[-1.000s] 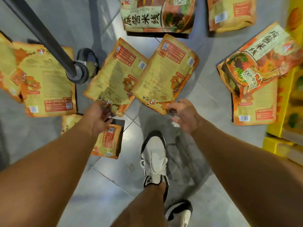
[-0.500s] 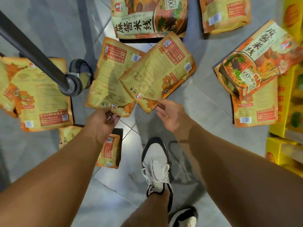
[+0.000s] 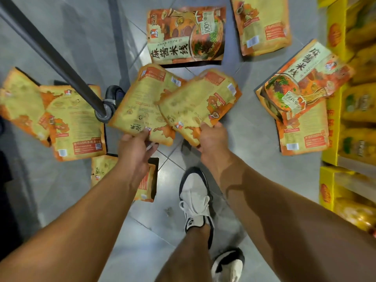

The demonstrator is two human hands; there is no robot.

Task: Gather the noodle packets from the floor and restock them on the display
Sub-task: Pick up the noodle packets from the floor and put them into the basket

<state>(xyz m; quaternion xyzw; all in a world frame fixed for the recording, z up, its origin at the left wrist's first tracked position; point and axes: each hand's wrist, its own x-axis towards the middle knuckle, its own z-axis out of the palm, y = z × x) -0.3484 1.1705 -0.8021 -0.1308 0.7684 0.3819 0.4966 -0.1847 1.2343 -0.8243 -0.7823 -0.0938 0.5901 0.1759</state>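
Noodle packets (image 3: 189,35) scattered on floor (image 3: 240,135). Left hand (image 3: 134,151) pinches one packet (image 3: 140,104), right hand (image 3: 211,139) grips another (image 3: 195,102). Gathering step; next, carry to display (image 3: 335,123).

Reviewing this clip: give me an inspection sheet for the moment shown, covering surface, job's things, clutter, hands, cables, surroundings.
Surface: grey tiled floor.
Job's things: left-held packet and right-held packet overlap; front-up packet and others lie scattered around.
Clutter: nothing seen.
Hands: left hand grips its packet's near edge; right hand grips the other's corner.
Cables: nothing seen.
Surroundings: yellow display at right; dark pole ending by a caster wheel; white shoe.
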